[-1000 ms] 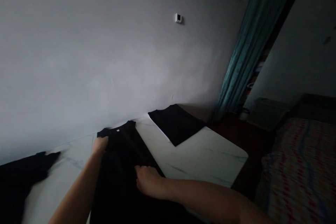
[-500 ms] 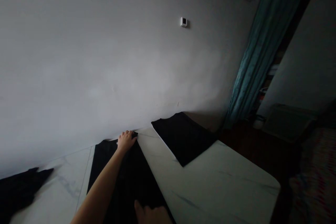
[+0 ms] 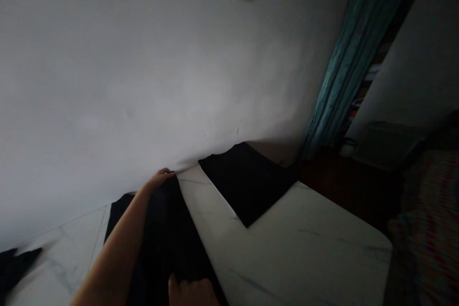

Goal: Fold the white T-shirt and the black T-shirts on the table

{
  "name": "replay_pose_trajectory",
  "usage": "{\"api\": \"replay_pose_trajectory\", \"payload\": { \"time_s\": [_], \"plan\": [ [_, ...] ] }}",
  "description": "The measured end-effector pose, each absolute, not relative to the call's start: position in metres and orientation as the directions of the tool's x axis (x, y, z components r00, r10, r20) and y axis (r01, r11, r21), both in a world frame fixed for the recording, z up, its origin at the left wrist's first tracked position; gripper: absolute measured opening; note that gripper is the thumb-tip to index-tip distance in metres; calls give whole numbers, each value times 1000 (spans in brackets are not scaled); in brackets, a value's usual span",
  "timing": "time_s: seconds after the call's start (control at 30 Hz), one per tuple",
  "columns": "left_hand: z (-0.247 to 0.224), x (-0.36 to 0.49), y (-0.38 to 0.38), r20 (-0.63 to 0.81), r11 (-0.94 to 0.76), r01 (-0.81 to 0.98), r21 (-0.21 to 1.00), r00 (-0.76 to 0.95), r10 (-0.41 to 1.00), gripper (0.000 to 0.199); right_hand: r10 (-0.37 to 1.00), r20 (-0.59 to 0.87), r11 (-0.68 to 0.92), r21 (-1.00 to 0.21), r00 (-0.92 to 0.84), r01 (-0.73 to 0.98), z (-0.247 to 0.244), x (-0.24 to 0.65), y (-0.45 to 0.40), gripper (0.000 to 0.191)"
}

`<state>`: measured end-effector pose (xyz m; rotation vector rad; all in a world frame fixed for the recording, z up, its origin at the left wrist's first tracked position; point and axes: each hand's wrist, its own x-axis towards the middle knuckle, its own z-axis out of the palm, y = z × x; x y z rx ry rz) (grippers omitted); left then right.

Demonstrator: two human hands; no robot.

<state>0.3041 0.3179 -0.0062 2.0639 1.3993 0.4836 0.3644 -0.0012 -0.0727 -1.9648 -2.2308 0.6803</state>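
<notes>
While the left hand (image 3: 158,178) is gripping the far edge of a black T-shirt (image 3: 167,234) on a white marble table (image 3: 304,244), the right hand (image 3: 191,292), well apart, seems to be resting on its lower part.

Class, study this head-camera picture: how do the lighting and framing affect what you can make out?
Head view: dim light turns the black cloth garment into near-solid shadow, hiding folds; the white marble-patterned tabletop stays readable; the frame is tilted; the bare right hand is cut off by the bottom edge.
</notes>
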Motion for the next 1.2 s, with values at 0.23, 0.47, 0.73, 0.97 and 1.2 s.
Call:
{"api": "replay_pose_trajectory", "payload": {
  "time_s": [0.23,0.47,0.73,0.97,1.2],
  "plan": [
    [-30,302,318,83,-308,651,694,353,932,36,940,-218,153,-424,-264,893,-47,359,3,48],
    [-46,314,311,154,-385,739,552,364,919,19,970,-45,203,-392,-240,897,-27,383,22,33],
    [-40,309,319,70,-375,815,442,386,920,24,962,97,274,-311,-257,910,-52,437,106,61],
    [-35,292,319,58,-401,835,378,411,910,22,976,87,216,-268,-200,939,-53,438,103,57],
    [-40,295,301,89,-349,881,319,338,937,27,959,143,281,-361,-245,889,-62,423,92,64]
  ]
}}
